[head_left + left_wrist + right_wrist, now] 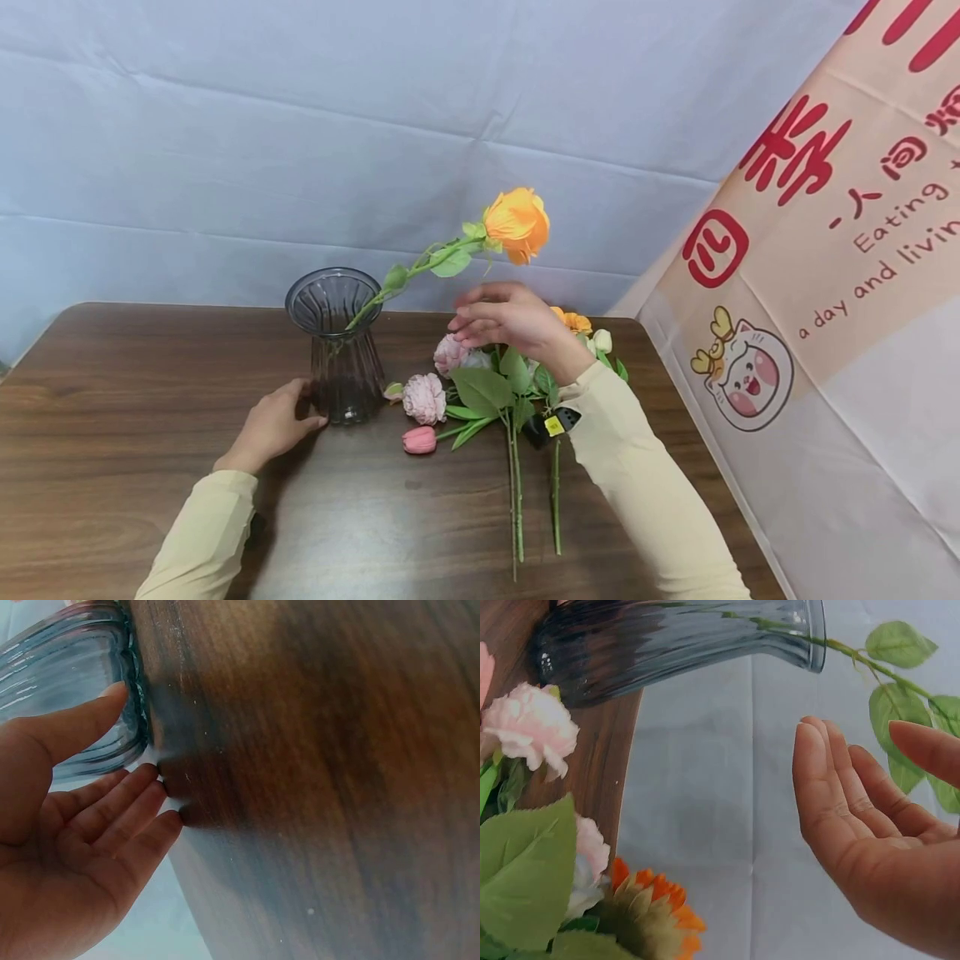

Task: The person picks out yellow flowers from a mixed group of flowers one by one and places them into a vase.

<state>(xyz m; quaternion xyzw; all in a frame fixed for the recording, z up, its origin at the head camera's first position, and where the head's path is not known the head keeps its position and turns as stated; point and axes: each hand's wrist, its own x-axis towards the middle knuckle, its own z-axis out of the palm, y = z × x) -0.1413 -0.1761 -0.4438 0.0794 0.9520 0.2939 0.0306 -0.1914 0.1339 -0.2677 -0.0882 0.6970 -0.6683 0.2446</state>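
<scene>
A smoky grey glass vase (347, 367) with a flared rim stands upright. One orange rose (517, 225) leans out of it to the right, its green stem running down through the mouth. My left hand (273, 423) is low at the vase's left side. In the left wrist view, the thumb of the left hand (82, 817) lies against the glass near the base, while the other fingers extend loosely beside it. My right hand (513, 321) hovers below the rose with relaxed fingers, apart from the stem; in the right wrist view nothing is in the right hand (877, 817).
Right of the vase lie several flowers: pale pink blooms (424, 398), a pink tulip (419, 440), orange blossoms (576, 323) and green leaves (482, 390), partly under my right arm. A pale cloth (225, 167) hangs behind the wooden table (390, 533); a printed banner (847, 275) hangs at right.
</scene>
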